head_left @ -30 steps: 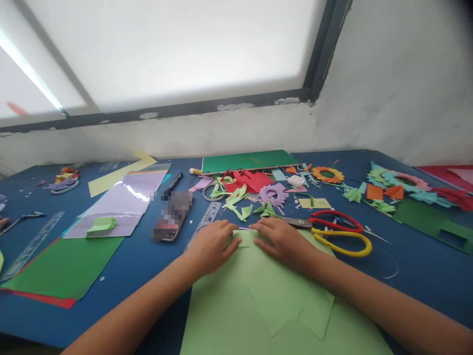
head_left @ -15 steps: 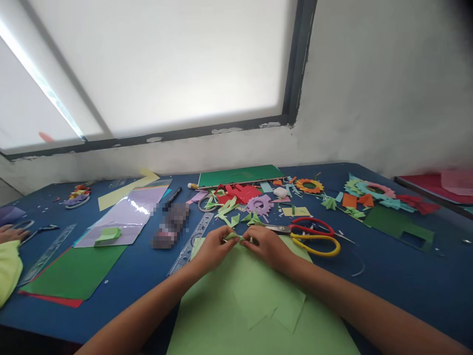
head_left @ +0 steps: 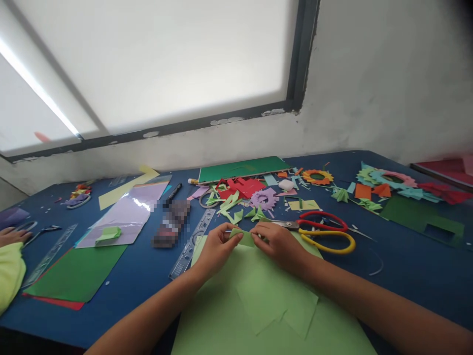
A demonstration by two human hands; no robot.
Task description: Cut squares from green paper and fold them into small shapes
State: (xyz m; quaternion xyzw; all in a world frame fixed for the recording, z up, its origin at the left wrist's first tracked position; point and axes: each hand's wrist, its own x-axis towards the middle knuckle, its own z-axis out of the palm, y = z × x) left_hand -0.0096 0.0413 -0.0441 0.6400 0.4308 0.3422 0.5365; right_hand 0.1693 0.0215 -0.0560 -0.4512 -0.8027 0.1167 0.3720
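Left hand (head_left: pixel 218 249) and right hand (head_left: pixel 276 244) pinching small green paper (head_left: pixel 244 238) at twelve o'clock edge of large green sheet (head_left: pixel 214 305); scissors (head_left: pixel 293 225) lying toward two. Light, even pressure probably keeping piece flat, uncrumpled.

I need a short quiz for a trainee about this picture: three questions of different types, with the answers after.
1. True or false: the wearer's left hand and right hand touch the same small green paper.

2. Which of these lies nearest to the right hand?
a) pen
b) scissors
c) orange ring

3. What lies on the lilac sheet?

Key:
1. True.
2. b.
3. A folded green paper.
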